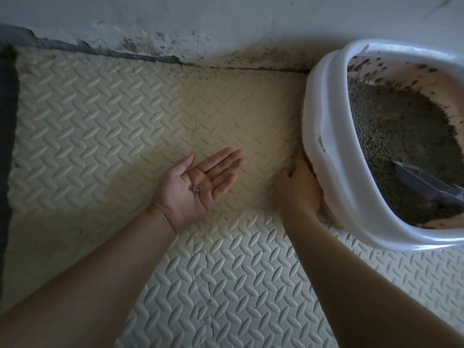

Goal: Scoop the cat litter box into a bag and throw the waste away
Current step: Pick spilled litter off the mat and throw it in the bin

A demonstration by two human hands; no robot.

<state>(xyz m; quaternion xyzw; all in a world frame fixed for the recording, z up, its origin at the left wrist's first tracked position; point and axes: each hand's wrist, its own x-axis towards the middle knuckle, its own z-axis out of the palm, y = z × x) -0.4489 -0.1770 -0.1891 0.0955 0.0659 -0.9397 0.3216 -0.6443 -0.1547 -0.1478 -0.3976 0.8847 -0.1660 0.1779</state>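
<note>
A white-rimmed litter box (334, 146) stands at the right, tilted toward me, filled with grey litter (391, 136). A grey plastic scoop (424, 183) lies in the litter near the right edge. My right hand (298, 189) grips the box's lower left side, fingers curled under it. My left hand (198, 187) hovers palm up over the mat with straight fingers. A ring's stone shows on its palm side, and it holds nothing. No bag is in view.
A cream foam mat (125, 121) with a raised diamond pattern covers the floor. A stained white wall (200, 26) runs along the back, with dirt specks at its base. A dark strip (7, 121) borders the mat at the far left.
</note>
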